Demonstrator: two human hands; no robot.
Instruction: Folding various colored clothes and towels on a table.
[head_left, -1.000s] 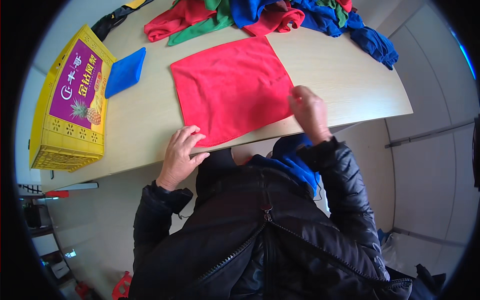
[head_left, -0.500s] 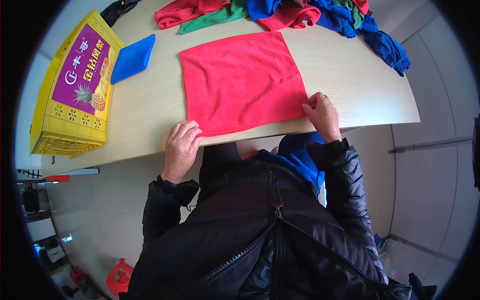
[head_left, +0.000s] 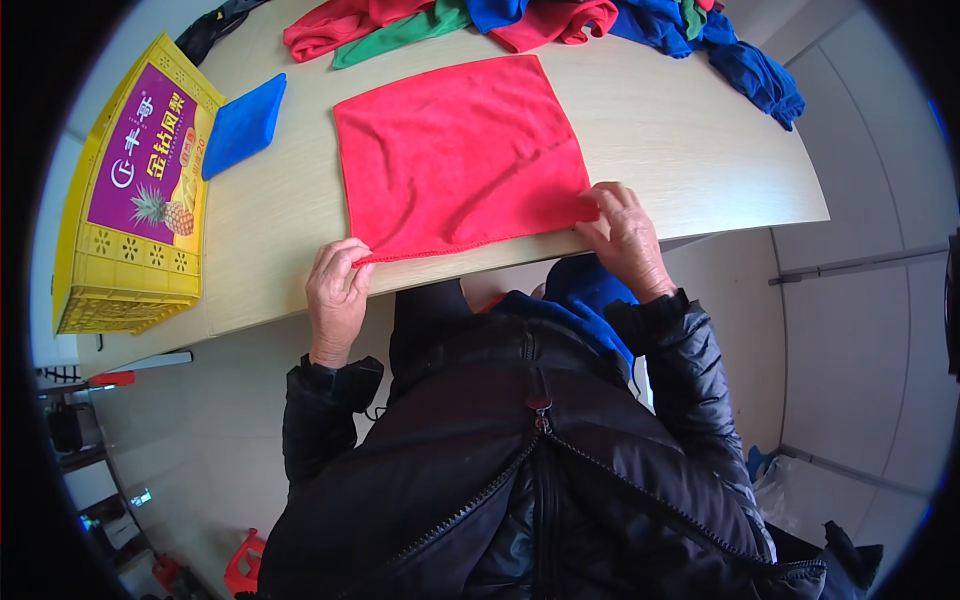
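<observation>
A red square cloth (head_left: 460, 160) lies spread on the table with slight wrinkles and a diagonal crease at its right side. My left hand (head_left: 338, 290) pinches its near left corner between thumb and fingers. At the near right corner, my right hand (head_left: 628, 240) has its thumb below and its fingers above the cloth's edge, with the corner bunched between them. The cloth's near edge runs close to the table's front edge.
A yellow plastic crate (head_left: 130, 290) with a purple pineapple label stands on the left. Beside it lies a folded blue cloth (head_left: 245, 125). Heaped along the far side are red, green and blue cloths (head_left: 755, 80). More blue fabric (head_left: 575, 320) rests on my lap.
The view has shifted slightly, so everything sits a little further left. My right hand's thumb and fingers have spread somewhat around the corner. My left hand keeps its pinch.
</observation>
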